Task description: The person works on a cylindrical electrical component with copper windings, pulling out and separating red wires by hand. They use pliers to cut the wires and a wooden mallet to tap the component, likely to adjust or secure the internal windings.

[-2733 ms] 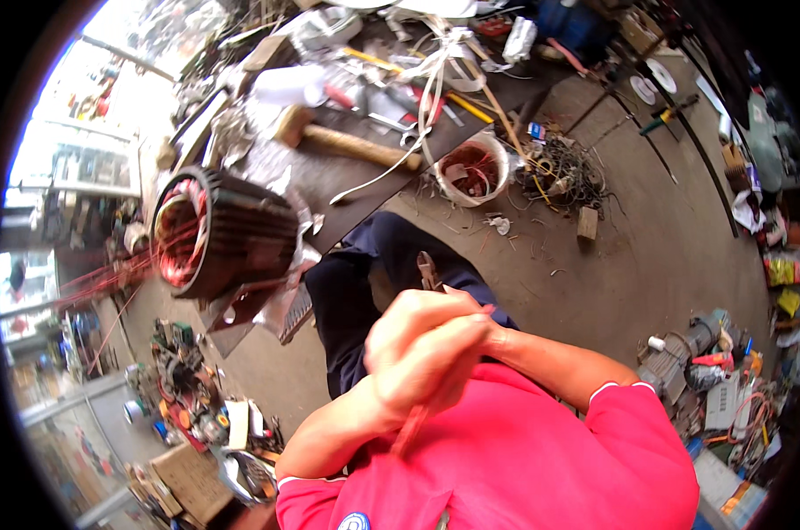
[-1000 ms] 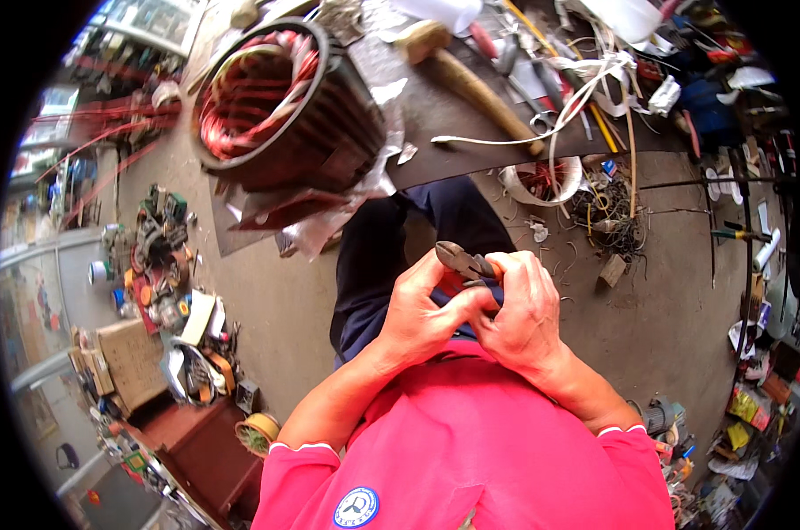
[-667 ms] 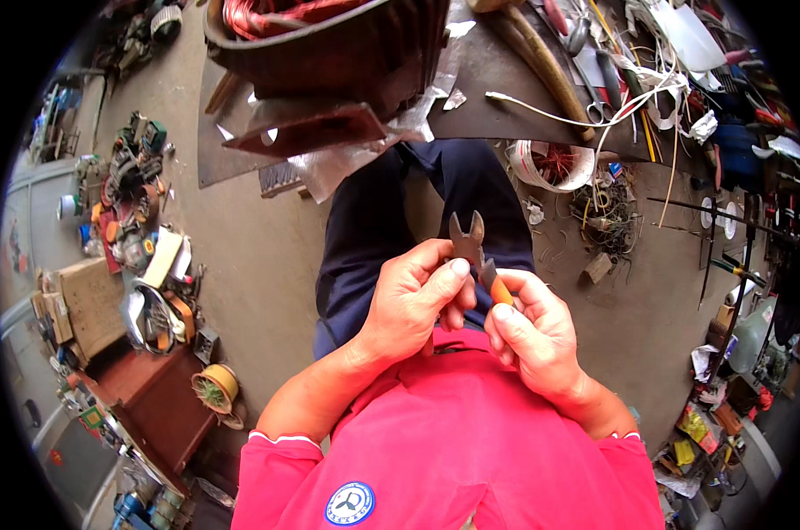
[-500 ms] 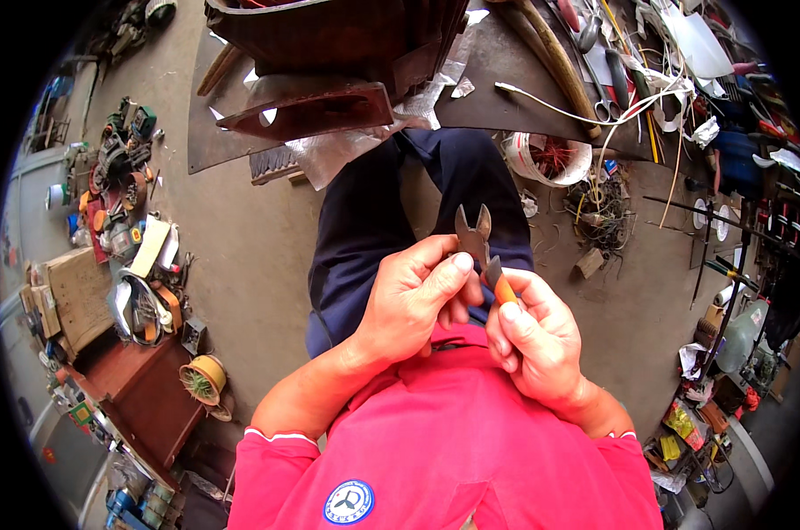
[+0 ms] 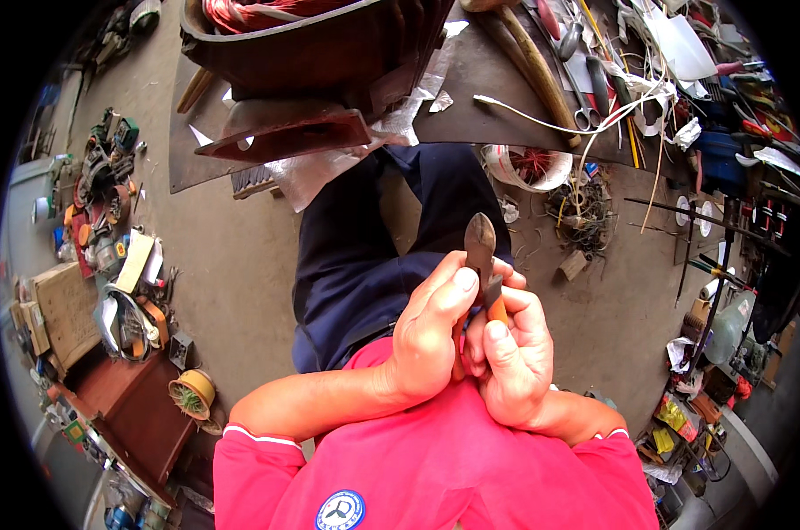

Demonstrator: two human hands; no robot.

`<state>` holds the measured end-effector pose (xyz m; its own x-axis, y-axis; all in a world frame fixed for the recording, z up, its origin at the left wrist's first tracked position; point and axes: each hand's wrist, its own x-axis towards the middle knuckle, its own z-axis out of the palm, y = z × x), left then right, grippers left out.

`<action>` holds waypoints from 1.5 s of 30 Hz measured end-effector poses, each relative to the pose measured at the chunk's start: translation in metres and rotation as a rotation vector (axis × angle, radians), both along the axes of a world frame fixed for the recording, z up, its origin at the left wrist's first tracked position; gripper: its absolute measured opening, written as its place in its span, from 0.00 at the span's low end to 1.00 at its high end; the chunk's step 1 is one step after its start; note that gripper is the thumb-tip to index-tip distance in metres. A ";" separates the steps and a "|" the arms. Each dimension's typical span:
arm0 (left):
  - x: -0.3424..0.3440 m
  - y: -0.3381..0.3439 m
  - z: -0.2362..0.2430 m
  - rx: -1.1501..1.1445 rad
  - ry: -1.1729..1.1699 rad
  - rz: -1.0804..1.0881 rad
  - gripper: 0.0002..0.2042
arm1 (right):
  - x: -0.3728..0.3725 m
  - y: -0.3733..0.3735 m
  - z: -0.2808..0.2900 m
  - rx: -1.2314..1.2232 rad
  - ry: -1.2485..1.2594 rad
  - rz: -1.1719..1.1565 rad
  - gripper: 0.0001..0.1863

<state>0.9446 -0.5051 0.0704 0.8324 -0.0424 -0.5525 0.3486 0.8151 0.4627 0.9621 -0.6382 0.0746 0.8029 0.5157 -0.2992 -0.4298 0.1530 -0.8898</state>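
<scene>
Close to my body, over my lap, I hold a pair of diagonal cutting pliers [image 5: 480, 242] with dark metal jaws and orange handles. The jaws point away from me and are pressed together. My left hand [image 5: 428, 331] is closed around the left side of the pliers, its thumb lying against the metal near the pivot. On the other side, my right hand [image 5: 516, 360] grips the right orange handle [image 5: 498, 309], thumb on top. My fingers and palms cover most of the handles. Whether anything small sits between the jaws cannot be seen.
Ahead stands a metal bench [image 5: 470, 124] bearing a brown metal housing [image 5: 285, 62] with red wire inside. A wooden-handled hammer [image 5: 534, 66], scissors [image 5: 585, 117] and white cable lie there too. Below is a white bucket [image 5: 550, 170]. A potted plant [image 5: 193, 393] stands left.
The pliers' jaws were spread and have come together. Both hands have drawn closer to each other. The surroundings have shifted slightly left in view.
</scene>
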 end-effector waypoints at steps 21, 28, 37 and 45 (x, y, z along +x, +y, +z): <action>0.020 -0.025 -0.028 0.187 -0.433 -0.140 0.35 | -0.017 -0.018 -0.016 0.035 -0.331 -0.140 0.20; 0.036 -0.031 -0.047 0.321 -0.738 -0.071 0.28 | -0.013 -0.028 -0.035 -0.101 -0.684 -0.121 0.21; 0.050 -0.009 -0.045 0.828 -0.978 0.026 0.30 | 0.016 -0.030 -0.038 -0.060 -0.880 -0.006 0.21; 0.040 -0.008 -0.039 0.612 -0.917 -0.085 0.34 | 0.012 -0.023 -0.038 -0.217 -1.042 -0.109 0.20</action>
